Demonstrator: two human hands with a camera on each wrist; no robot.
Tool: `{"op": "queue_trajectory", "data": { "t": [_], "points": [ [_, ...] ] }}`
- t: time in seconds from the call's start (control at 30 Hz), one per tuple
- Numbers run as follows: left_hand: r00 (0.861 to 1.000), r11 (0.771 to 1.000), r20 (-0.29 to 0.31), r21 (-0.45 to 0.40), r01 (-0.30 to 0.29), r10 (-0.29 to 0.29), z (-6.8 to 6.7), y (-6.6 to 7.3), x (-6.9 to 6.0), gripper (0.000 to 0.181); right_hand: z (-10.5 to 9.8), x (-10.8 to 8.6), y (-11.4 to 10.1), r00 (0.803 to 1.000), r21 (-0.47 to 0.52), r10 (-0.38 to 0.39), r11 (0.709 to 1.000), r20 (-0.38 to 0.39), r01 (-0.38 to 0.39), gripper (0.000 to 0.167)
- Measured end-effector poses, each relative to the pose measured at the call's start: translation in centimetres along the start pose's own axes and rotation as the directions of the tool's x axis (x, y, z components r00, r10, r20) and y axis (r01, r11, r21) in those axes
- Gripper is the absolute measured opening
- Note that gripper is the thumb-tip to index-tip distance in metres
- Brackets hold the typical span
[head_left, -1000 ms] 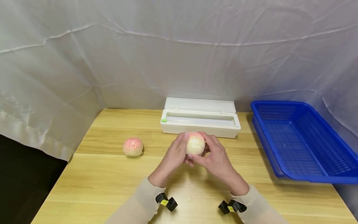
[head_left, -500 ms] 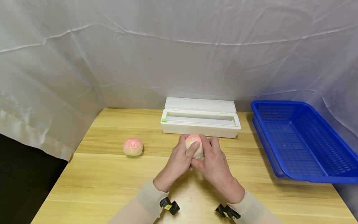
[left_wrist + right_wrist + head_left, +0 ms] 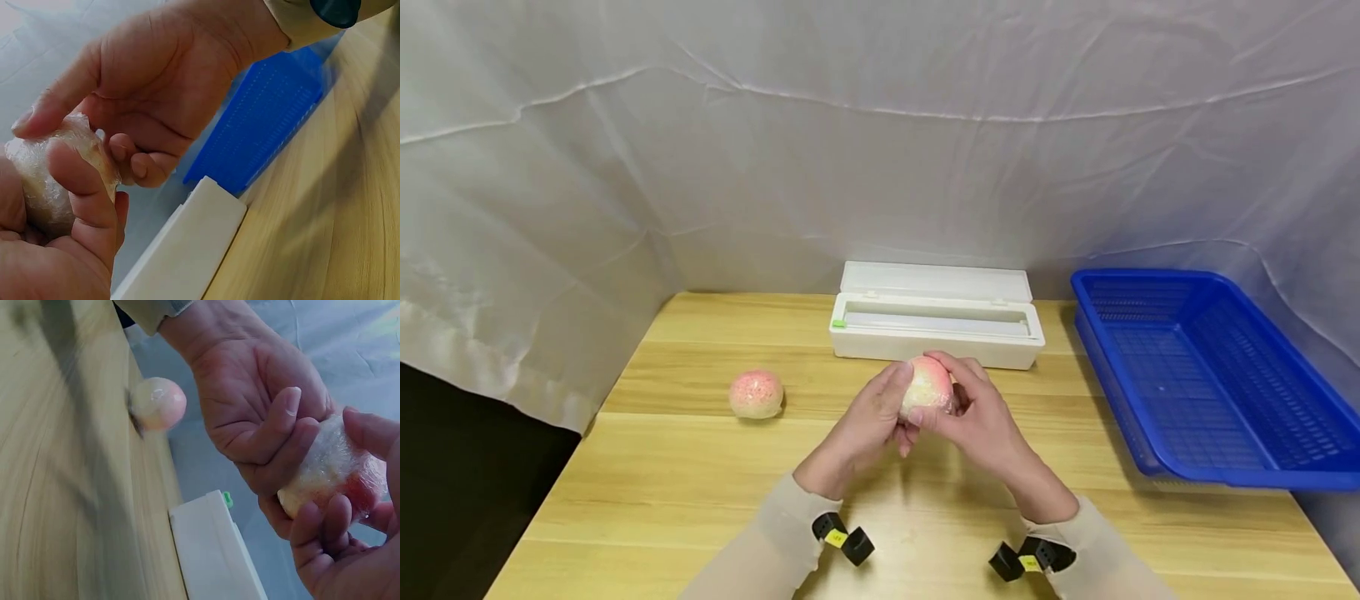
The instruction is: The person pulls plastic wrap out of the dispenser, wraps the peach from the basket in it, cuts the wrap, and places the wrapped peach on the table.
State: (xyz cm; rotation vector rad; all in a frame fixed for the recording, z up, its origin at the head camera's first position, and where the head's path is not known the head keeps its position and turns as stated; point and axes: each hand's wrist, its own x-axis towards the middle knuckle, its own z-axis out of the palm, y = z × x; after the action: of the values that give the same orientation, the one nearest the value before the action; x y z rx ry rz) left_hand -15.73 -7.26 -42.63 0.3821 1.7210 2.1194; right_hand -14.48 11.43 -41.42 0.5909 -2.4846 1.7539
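Both hands hold a pink-and-cream peach (image 3: 929,385) above the table, in front of the long white box. Clear, crinkled plastic wrap covers it, plainest in the left wrist view (image 3: 56,169). My left hand (image 3: 868,414) grips its left side, thumb at the upper left and fingers underneath. My right hand (image 3: 983,422) grips the other side, with its thumb low on the front and index finger over the top. Much of the peach's underside is hidden by fingers. Another peach (image 3: 756,394), shiny as if wrapped, rests on the table to the left.
The white cling film box (image 3: 936,345) stands at the back, its lid (image 3: 936,281) tipped back and a green piece (image 3: 838,324) at its left end. A blue plastic basket (image 3: 1112,375) is at the right. Pale cloth (image 3: 880,167) hangs behind the wooden table (image 3: 647,492).
Half a second ago my left thumb lay across the peach's front; now it is at the upper left. The peach has turned in my hands, and both wrists have spread slightly apart.
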Motion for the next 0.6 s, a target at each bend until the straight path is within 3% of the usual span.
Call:
{"op": "queue_trajectory", "data": {
  "t": [0.1, 0.17, 0.33, 0.47, 0.6],
  "points": [
    [1.000, 1.000, 0.030, -0.025, 0.001, 0.000, -0.2, 0.1, 0.0, 0.062, -0.1, 0.1, 0.4, 1.000, 0.128, 0.009, 0.992, 0.024, -0.012, 0.059],
    [0.999, 0.999, 0.045, -0.043, 0.008, -0.006, -0.2, 0.2, -0.1, 0.066, -0.2, 0.2, 0.7, 0.999, 0.170, -0.034, 0.985, 0.013, 0.032, 0.052],
    [0.997, 1.000, 0.073, -0.025, 0.018, -0.016, -0.5, 0.2, 0.0, 0.073, 0.0, 0.3, 1.3, 0.994, 0.119, -0.107, 0.987, -0.037, 0.110, 0.045],
    [1.000, 0.990, 0.023, 0.142, -0.007, 0.003, -0.6, 0.6, -0.2, 0.063, 0.0, 0.5, 1.0, 0.998, 0.045, -0.002, 0.999, -0.069, 0.006, 0.044],
    [0.999, 0.913, -0.034, 0.407, -0.023, 0.040, -0.6, 0.9, -0.3, 0.075, -0.1, 0.5, 0.5, 0.990, -0.103, 0.067, 0.991, -0.124, -0.080, 0.040]
  ]
}}
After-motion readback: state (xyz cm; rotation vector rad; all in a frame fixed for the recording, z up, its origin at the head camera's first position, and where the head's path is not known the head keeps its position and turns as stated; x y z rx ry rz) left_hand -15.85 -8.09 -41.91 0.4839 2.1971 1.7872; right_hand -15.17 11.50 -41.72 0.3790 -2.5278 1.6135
